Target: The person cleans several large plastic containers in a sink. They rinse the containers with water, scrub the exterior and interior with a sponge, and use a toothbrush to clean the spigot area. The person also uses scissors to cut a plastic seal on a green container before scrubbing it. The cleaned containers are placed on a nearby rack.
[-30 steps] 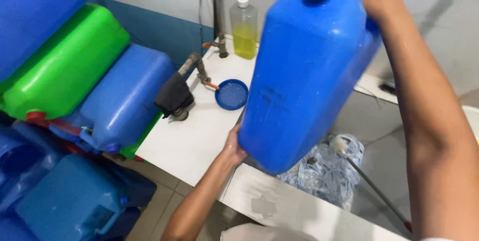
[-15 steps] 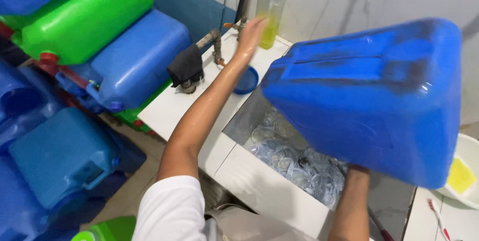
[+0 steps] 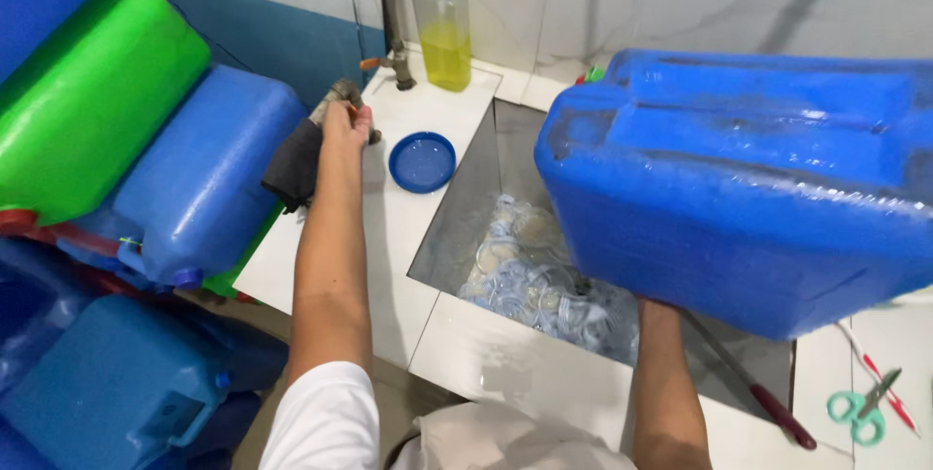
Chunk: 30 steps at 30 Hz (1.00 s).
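A large blue jerrycan (image 3: 748,188) is being propped from below over the sink (image 3: 466,217) by the right hand, its grip hidden. The left hand (image 3: 342,130) is being closed around a tap (image 3: 335,101), just beside a blue lid (image 3: 423,161).

Blue jerrycan (image 3: 748,188) (green one (image 3: 87,101) beside)

My left arm stretches straight out ahead of me, the forearm bare below a white sleeve, and my left hand (image 3: 342,130) sits at its far end with the fingers curled closed, knuckles up. My right forearm rises upright, close to my body; my right hand is hidden from view.
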### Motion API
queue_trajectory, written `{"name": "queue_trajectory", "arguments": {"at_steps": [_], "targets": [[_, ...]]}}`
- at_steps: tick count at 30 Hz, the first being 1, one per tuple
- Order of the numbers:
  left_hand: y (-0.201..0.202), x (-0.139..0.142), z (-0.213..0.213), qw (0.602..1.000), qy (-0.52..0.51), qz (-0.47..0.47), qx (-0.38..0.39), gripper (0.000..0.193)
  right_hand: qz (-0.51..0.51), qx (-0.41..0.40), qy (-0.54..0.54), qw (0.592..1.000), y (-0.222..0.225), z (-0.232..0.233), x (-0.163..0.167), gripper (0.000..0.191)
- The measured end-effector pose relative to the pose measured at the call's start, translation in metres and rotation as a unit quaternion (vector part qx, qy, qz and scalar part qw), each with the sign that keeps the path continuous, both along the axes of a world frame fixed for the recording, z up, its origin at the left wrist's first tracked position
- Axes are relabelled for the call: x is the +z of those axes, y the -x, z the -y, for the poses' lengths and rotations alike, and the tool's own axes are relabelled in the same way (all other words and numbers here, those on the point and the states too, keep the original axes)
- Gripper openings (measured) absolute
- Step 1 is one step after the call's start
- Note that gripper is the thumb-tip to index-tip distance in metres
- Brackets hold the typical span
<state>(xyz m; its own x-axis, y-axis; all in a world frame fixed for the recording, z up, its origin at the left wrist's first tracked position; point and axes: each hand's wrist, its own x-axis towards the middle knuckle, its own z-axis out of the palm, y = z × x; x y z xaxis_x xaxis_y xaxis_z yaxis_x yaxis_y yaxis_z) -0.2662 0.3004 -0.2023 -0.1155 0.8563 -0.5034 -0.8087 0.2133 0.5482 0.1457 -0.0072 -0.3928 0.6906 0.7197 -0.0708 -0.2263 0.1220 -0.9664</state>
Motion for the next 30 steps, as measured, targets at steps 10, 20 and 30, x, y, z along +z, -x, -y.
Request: {"name": "queue_trajectory", "arguments": {"at_steps": [10, 20, 30], "targets": [[-0.013, -0.059, 0.008, 0.883, -0.148, -0.439, -0.076, 0.037, 0.007, -0.019, -0.018, 1.0, -0.005, 0.011, 0.01, 0.03], [-0.003, -0.075, 0.013, 0.8, -0.172, -0.565, -0.105, 0.078, 0.009, -0.018, -0.037, 0.999, -0.002, 0.015, 0.014, 0.029], [0.0, -0.072, 0.017, 0.794, -0.144, -0.574, -0.137, 0.079, 0.001, -0.003, -0.049, 0.999, 0.005, 0.011, 0.02, 0.029]]}}
